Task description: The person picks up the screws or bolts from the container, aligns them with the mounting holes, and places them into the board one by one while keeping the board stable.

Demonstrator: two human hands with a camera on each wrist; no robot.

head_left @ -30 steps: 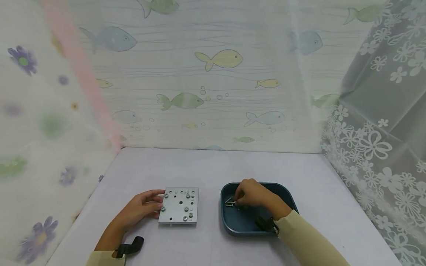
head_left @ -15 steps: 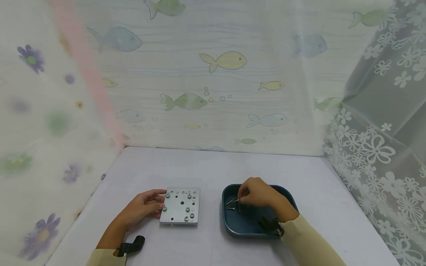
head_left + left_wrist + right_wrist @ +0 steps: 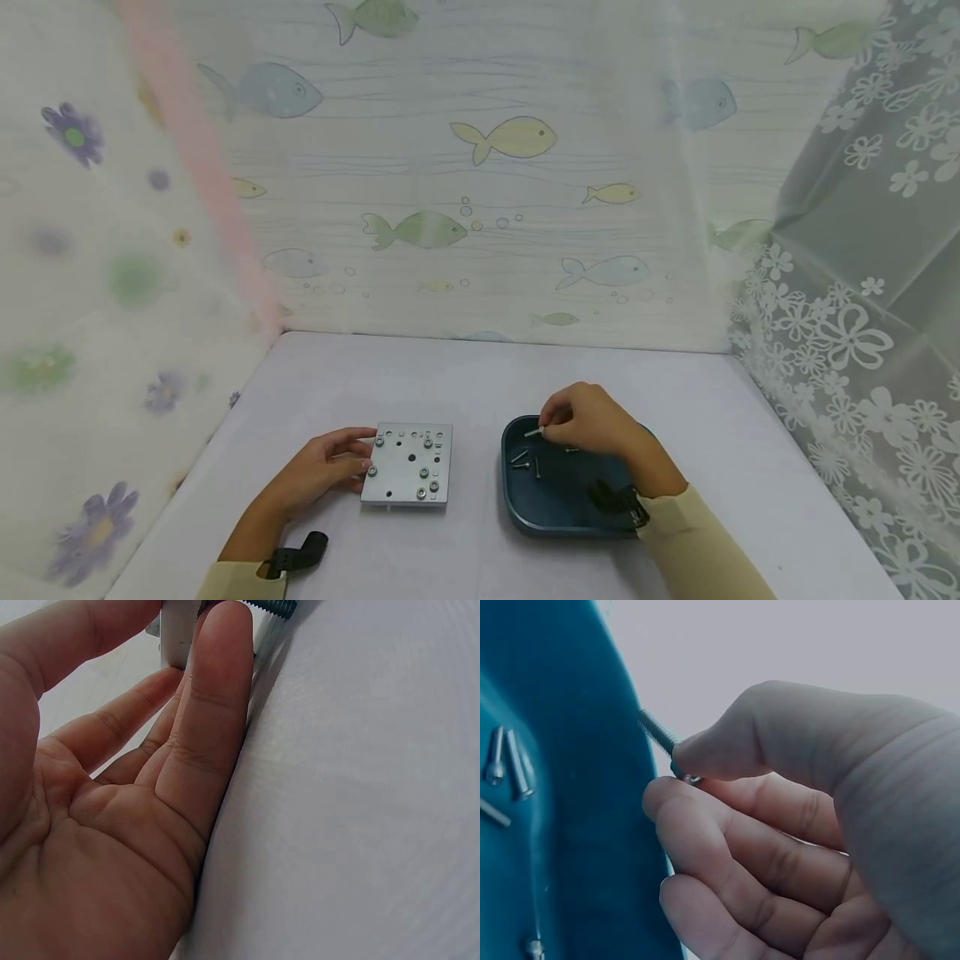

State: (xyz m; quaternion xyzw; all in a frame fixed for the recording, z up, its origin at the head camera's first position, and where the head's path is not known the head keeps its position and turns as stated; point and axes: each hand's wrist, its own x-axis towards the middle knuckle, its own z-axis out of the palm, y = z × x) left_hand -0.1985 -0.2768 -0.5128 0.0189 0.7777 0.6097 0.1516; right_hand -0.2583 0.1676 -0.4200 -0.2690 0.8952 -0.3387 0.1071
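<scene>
Free room between metal plate and tray

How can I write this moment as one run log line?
left hand: holds metal plate by edge; right hand: pinches one screw over tray; tray: loose screws inside; metal plate: several screw heads showing

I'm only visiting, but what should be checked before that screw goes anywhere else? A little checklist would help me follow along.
1. Right hand pinches a screw: ok.
2. Left hand touches the metal plate at its left edge: ok.
3. Plate has a hole with no screw in it: ok.
4. Screw is clear of the blue tray: cannot tell; they overlap in the right wrist view.
5. Screw fits that hole: cannot tell; no view shows them together.
6. Loose screws remain available in the tray: ok.
</scene>
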